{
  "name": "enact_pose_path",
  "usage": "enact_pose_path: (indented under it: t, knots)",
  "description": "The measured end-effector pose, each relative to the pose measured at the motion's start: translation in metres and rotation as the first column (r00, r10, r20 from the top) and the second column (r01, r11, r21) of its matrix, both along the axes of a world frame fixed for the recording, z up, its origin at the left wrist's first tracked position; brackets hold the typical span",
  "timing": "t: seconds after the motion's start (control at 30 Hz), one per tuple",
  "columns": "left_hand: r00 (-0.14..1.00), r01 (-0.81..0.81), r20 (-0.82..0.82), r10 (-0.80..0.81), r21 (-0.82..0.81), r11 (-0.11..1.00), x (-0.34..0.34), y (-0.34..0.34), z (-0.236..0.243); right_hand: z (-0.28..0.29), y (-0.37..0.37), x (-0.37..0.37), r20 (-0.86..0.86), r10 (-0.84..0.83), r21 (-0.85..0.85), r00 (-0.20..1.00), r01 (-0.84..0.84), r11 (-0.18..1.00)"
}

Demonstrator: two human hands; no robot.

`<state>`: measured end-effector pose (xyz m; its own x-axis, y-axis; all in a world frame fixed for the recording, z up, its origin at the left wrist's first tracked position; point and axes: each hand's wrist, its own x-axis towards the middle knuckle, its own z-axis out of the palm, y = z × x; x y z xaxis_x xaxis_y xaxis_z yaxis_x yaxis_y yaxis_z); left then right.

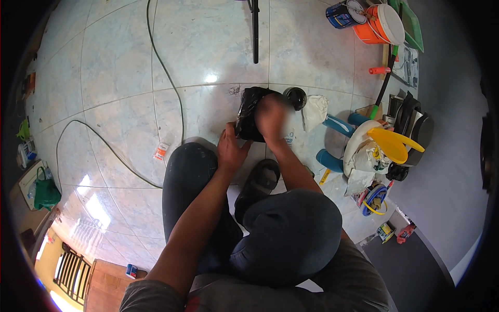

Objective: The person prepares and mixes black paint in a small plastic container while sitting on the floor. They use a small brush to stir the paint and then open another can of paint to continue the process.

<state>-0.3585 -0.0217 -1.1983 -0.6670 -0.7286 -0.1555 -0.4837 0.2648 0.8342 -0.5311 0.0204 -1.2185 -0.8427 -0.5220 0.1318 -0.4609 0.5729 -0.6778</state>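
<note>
A shiny object wrapped in black plastic (249, 104) rests on the tiled floor in front of my feet. My left hand (233, 151) grips its near left edge, fingers along the side. Over its right part lies my right hand (273, 122), smeared in the picture, so its fingers and anything in them cannot be made out. Just right of that hand is a round black thing with a raised rim (295, 98), its kind unclear. Beside it lies a crumpled white sheet or bag (314, 112).
To the right, a low stool with blue legs (330, 160) bears a yellow scoop-like container (389, 145). An orange bucket (368, 34) and a dark blue can (343, 15) stand far right. A long cable (169, 73) snakes across the floor at left; a black stand leg (255, 36) reaches in ahead.
</note>
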Motion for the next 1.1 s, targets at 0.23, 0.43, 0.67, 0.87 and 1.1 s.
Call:
enact_pose_path:
  t: [0.23, 0.43, 0.67, 0.87, 1.1]
  knots:
    - [0.999, 0.012, 0.046, -0.018, 0.124, 0.992, -0.002, -0.002, 0.009, 0.000, -0.004, 0.011, 0.048, 0.064, -0.111, 0.997, -0.058, 0.992]
    - [0.999, 0.006, 0.039, -0.013, 0.168, 0.986, -0.003, -0.003, 0.012, -0.004, -0.002, 0.014, 0.076, 0.111, -0.148, 0.991, -0.099, 0.984]
    - [0.998, -0.007, 0.064, -0.007, 0.219, 0.976, -0.007, -0.005, 0.017, -0.005, 0.008, 0.013, 0.040, 0.133, -0.132, 0.990, -0.127, 0.983]
    - [0.999, -0.012, 0.052, 0.001, 0.222, 0.975, -0.007, -0.005, 0.014, -0.001, 0.014, 0.016, 0.081, 0.148, -0.109, 0.986, -0.139, 0.984]
    - [1.000, -0.020, 0.001, 0.020, 0.099, 0.995, -0.003, -0.002, -0.004, 0.004, 0.018, 0.019, 0.144, 0.184, -0.095, 0.972, -0.171, 0.981]
